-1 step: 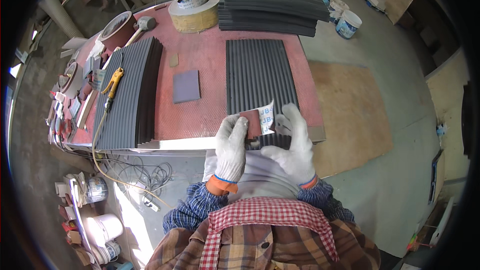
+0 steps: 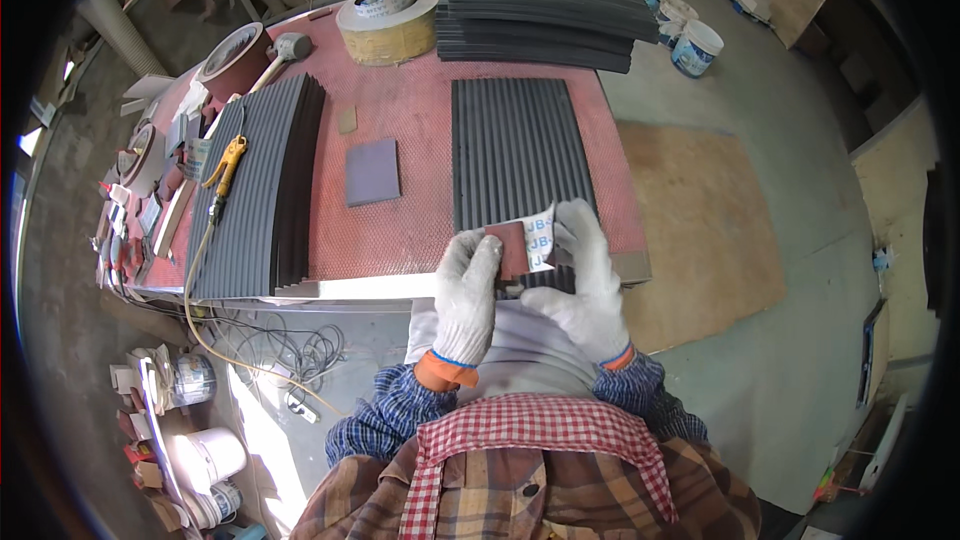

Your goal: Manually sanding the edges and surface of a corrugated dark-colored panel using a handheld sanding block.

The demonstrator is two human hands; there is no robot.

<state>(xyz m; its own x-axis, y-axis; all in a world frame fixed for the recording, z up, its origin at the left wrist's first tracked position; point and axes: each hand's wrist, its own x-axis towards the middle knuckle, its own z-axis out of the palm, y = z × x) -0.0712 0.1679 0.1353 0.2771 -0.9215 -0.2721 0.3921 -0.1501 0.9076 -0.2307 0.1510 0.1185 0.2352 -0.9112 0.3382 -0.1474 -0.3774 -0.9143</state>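
Observation:
In my gloved left hand (image 2: 466, 280) is a small piece of reddish-brown sandpaper (image 2: 510, 250), pinched under the thumb. Its right part shows a white backing with blue print, ending in a ragged edge. My gloved right hand (image 2: 588, 285) is beside that edge with thumb and fingers apart; its fingertips are close to the paper's upper corner, and I cannot tell if they touch. Below and beyond both hands, a dark grey ribbed panel (image 2: 520, 140) lies on the red table (image 2: 420, 130).
Left on the table stands a stack of ribbed panels (image 2: 260, 190) with a yellow air gun (image 2: 230, 165) on top. A purple-grey square (image 2: 372, 172), a mallet (image 2: 292, 47), a tape roll (image 2: 395, 30) and another panel stack (image 2: 545, 15) lie farther back. Buckets (image 2: 697, 48) stand on the floor.
The sandpaper and my left hand have shifted slightly right. My right fingers have come a little closer to the paper's upper corner.

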